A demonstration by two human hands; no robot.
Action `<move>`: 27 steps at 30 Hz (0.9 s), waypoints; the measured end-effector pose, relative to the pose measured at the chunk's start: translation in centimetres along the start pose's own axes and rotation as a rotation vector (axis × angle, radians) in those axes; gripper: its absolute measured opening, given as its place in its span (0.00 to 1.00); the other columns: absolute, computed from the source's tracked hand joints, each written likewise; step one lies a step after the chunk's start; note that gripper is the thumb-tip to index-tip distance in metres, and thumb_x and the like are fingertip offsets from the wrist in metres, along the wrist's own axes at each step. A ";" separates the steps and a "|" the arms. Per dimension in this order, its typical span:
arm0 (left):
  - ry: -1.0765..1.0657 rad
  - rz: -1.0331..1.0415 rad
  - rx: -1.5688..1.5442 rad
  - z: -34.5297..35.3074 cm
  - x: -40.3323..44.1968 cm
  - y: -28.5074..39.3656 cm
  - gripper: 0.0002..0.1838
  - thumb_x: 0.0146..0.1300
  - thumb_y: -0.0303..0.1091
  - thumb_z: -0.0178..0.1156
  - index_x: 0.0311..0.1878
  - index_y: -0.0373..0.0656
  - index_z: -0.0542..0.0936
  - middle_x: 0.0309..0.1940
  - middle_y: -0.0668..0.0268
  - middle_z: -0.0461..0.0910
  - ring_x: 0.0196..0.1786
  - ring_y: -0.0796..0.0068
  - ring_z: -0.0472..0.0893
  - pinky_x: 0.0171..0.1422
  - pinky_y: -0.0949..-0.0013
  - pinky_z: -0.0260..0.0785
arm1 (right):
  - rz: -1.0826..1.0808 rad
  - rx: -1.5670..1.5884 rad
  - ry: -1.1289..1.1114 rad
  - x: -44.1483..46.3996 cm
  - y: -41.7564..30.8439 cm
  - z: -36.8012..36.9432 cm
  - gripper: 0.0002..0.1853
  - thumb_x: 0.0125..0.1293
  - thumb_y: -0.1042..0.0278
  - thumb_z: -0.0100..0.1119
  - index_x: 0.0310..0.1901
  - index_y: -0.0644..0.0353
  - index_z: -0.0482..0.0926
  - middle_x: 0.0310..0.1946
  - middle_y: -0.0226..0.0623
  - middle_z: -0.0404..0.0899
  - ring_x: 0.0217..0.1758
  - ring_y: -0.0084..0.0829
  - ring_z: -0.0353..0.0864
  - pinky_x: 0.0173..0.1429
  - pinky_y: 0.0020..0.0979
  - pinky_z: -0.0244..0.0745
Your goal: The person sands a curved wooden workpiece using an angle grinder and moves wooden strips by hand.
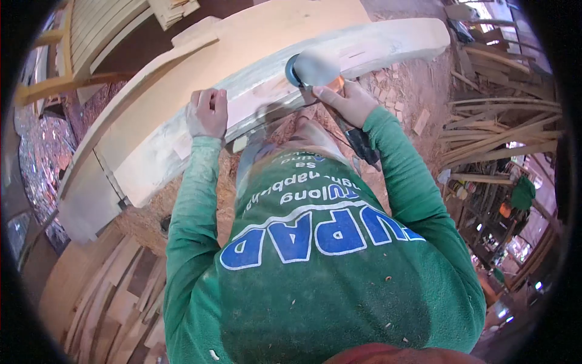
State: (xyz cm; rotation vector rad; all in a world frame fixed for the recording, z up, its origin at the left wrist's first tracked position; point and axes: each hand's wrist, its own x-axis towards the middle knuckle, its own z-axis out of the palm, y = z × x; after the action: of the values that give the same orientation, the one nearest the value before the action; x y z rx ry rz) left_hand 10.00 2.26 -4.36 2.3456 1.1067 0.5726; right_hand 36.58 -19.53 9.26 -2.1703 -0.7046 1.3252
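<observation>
My right hand (351,104) is wrapped round an angle grinder (335,85) with an orange body and a dark rear end. A blurred patch covers part of the grinder's head, and a dark round disc (293,71) shows at its left, against the face of a long curved wooden piece (388,45). Dust and pale grey patches mark that wood. My left hand (207,113) is curled into a loose fist at the near edge of the same piece, with no object visible in it. Whether it presses on the wood I cannot tell.
Behind the curved piece lies a broad pale board (267,36). Stacked curved planks (109,291) stand at lower left, and long timber strips (503,130) are piled at right. Sawdust and wood offcuts (421,121) cover the ground. A cord (109,176) crosses the wood at left.
</observation>
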 end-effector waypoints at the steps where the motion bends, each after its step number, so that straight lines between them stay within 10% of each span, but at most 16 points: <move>1: 0.022 0.039 0.006 -0.4 0.0 -0.2 0.11 0.70 0.46 0.68 0.40 0.51 0.87 0.38 0.65 0.84 0.43 0.59 0.85 0.50 0.53 0.72 | -0.102 0.055 -0.018 0.3 0.0 1.4 0.37 0.73 0.33 0.64 0.61 0.64 0.85 0.51 0.45 0.90 0.57 0.36 0.88 0.67 0.37 0.78; 14: 0.278 -0.160 0.403 -14.1 -7.9 -16.6 0.09 0.70 0.45 0.65 0.45 0.55 0.88 0.45 0.66 0.86 0.51 0.58 0.84 0.61 0.48 0.69 | -0.180 -0.143 -0.307 2.3 -7.8 15.0 0.40 0.69 0.25 0.62 0.59 0.60 0.88 0.48 0.45 0.91 0.50 0.37 0.90 0.60 0.38 0.81; 27: 0.417 -0.156 0.154 -16.8 -10.0 -15.7 0.10 0.66 0.41 0.68 0.46 0.48 0.87 0.42 0.62 0.86 0.46 0.57 0.84 0.56 0.51 0.73 | -0.253 -0.325 -0.452 3.0 -14.4 23.8 0.42 0.64 0.22 0.63 0.56 0.60 0.88 0.50 0.57 0.89 0.55 0.51 0.89 0.65 0.45 0.79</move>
State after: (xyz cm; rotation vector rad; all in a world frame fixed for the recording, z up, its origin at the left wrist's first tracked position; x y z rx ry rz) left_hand -14.43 7.16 -1.73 2.2964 1.5516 0.9786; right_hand 13.84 -3.41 7.07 -1.9335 -1.4059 1.6684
